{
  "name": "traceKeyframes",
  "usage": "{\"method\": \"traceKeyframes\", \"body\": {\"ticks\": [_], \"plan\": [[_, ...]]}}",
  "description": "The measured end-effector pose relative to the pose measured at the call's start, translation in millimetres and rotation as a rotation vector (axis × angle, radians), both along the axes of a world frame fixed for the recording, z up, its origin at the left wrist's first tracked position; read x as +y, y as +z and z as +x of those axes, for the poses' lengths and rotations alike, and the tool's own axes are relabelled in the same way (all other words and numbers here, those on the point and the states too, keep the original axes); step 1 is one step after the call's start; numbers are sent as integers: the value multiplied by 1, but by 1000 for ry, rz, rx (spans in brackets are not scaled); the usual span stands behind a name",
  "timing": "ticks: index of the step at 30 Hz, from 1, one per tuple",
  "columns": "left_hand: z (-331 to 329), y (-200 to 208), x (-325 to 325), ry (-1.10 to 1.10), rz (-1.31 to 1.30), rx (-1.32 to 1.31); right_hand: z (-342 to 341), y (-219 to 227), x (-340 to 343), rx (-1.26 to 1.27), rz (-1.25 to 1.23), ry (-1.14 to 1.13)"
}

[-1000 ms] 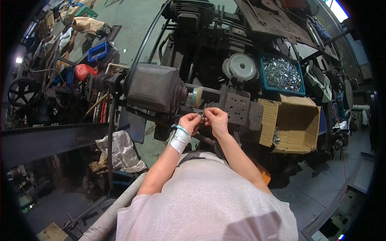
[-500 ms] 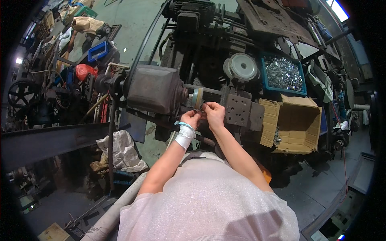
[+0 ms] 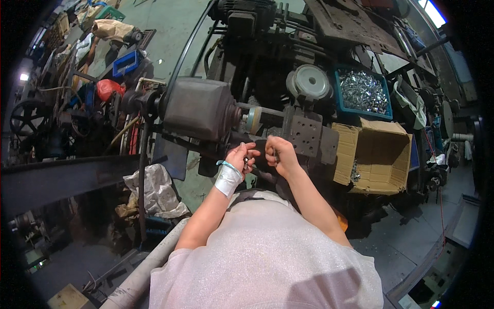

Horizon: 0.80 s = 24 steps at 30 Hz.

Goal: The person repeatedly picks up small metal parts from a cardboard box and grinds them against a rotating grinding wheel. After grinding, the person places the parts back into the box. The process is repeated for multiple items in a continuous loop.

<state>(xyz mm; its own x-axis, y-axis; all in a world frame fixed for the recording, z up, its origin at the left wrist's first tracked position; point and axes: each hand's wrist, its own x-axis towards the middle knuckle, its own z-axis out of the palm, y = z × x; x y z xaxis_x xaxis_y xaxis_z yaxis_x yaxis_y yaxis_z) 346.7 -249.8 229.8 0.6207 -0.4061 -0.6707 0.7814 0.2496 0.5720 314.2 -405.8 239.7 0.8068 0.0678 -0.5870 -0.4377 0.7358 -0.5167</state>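
My left hand [image 3: 243,156], with a white wrap and a teal band at the wrist, is curled around a small shiny metal part [image 3: 246,162] just below the grinding machine's motor housing [image 3: 199,108]. My right hand [image 3: 279,155] is close beside it, fingers pinched on a thin dark metal piece [image 3: 276,154] in front of the drilled steel block [image 3: 304,135]. The two hands nearly touch. A small grinding wheel [image 3: 252,118] on the shaft sits just above them.
An open cardboard box [image 3: 378,157] stands to the right, a teal crate of shiny metal parts [image 3: 363,91] behind it. A round pulley disc [image 3: 309,81] is above the block. Cluttered tools and a red bag [image 3: 109,87] fill the left; crumpled white sacking [image 3: 152,188] lies lower left.
Both hands rose toward the grinding wheel half a second ago, then came back down a little, staying close together.
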Motion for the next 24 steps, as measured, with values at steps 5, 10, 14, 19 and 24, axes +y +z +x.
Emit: {"method": "traceKeyframes", "body": {"ticks": [5, 10, 14, 19, 24], "plan": [[-7, -7, -4, -59, 218, -220, -14, -5, 24, -364, -857, 261], [-9, -27, 0, -171, 528, -737, -9, 28, 17, -418, -1147, 584], [-13, -25, -2, -170, 538, -814, -7, 33, 9, -381, -1017, 676], [-14, 0, -1, -148, 105, -224, -12, 18, 0, -318, -844, 489], [-18, 6, 0, -184, 59, -217, -16, 13, -2, -102, -265, 182]]}}
